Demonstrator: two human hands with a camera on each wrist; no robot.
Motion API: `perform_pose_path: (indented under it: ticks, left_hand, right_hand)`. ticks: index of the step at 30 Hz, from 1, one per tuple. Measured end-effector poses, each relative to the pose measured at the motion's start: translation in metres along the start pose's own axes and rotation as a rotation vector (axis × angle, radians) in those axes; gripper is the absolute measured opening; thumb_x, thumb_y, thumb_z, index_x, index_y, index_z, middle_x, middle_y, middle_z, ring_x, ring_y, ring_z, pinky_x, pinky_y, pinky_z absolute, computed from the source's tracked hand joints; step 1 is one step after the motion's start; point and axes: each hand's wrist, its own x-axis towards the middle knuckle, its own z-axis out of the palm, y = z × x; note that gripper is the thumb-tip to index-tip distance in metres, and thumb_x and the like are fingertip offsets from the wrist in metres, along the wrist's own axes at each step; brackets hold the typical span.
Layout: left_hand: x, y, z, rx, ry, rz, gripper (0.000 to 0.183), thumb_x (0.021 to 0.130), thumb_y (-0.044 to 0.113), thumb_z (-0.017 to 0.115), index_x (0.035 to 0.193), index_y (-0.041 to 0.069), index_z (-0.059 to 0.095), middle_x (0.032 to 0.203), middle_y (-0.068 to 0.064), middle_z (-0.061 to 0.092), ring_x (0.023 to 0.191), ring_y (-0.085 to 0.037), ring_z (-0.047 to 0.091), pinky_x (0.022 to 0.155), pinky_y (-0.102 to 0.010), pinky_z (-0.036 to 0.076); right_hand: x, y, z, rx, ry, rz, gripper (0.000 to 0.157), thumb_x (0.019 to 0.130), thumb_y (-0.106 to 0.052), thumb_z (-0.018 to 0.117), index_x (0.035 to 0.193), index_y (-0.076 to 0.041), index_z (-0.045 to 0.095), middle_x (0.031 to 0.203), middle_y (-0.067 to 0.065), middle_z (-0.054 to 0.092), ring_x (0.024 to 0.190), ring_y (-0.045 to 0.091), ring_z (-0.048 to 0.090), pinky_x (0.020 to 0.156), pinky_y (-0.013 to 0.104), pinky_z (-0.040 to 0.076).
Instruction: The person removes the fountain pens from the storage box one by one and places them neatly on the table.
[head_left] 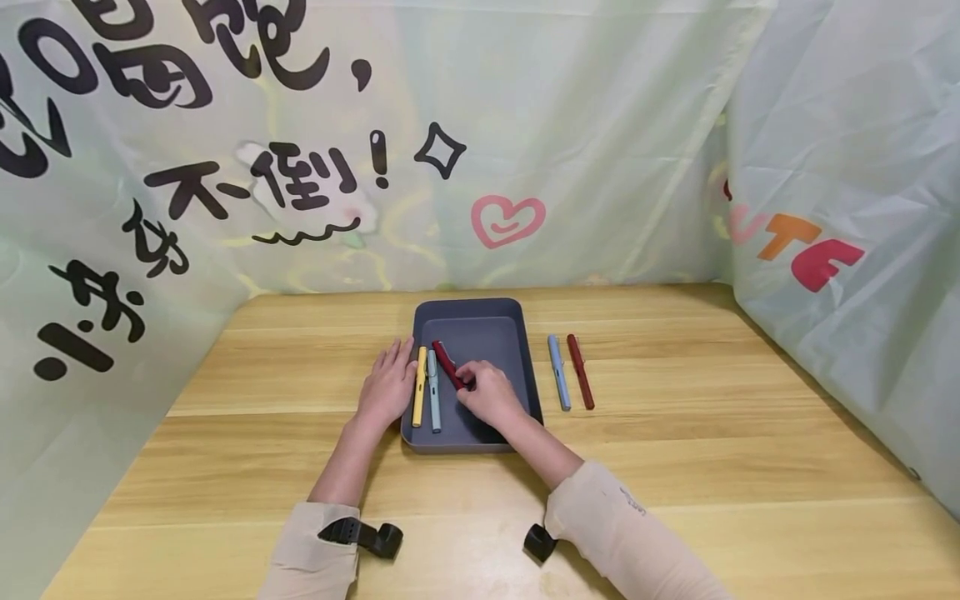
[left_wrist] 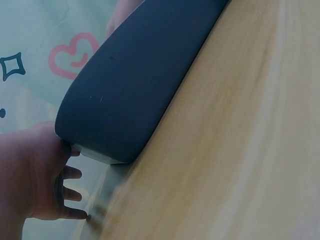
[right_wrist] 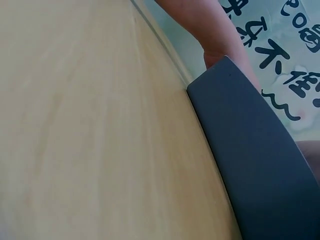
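My right hand (head_left: 491, 396) reaches into a dark grey tray (head_left: 491, 333) and pinches the near end of a dark red pen (head_left: 446, 360), which lies slanted. Left of that pen, a yellow pen (head_left: 419, 387) and a grey-blue pen (head_left: 434, 392) lie side by side, roughly lengthwise in the tray. My left hand (head_left: 387, 385) rests at the tray's left side with its fingers stretched forward. In the left wrist view, this hand (left_wrist: 35, 175) is against the tray's dark outer wall (left_wrist: 125, 80).
On the wooden table (head_left: 675, 417), right of the tray, lie a light blue pen (head_left: 558, 372) and another dark red pen (head_left: 581, 372). A printed cloth (head_left: 600, 125) hangs behind the table and along both sides. The right wrist view shows the tray's outer wall (right_wrist: 250, 140).
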Motion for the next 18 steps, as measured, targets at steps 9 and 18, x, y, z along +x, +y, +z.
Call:
perform_pose_path:
  ticks: [9,18]
  left_hand:
    - [-0.0001,0.0002,0.0008,-0.005,0.004,-0.002,0.049,0.101,0.028,0.027,0.148,0.016,0.018,0.151,-0.014,0.014,0.134,-0.039,0.011,0.1,-0.061,0.019]
    - [0.0013,0.0,0.0015,-0.001,-0.005,-0.013,0.049,0.101,0.028,0.027,0.149,0.016,0.017,0.151,-0.013,0.013,0.134,-0.039,0.01,0.1,-0.061,0.019]
  right_hand:
    - [-0.001,-0.0001,0.0002,-0.076,-0.007,-0.004,0.033,0.075,-0.013,0.076,0.104,-0.004,0.064,0.09,0.006,0.054,0.079,0.022,0.054,0.071,0.035,0.048]
    - [-0.0037,0.0003,0.0018,-0.11,0.044,-0.068,0.033,0.077,-0.003,0.07,0.11,-0.003,0.067,0.092,0.011,0.058,0.073,0.02,0.057,0.061,0.028,0.05]
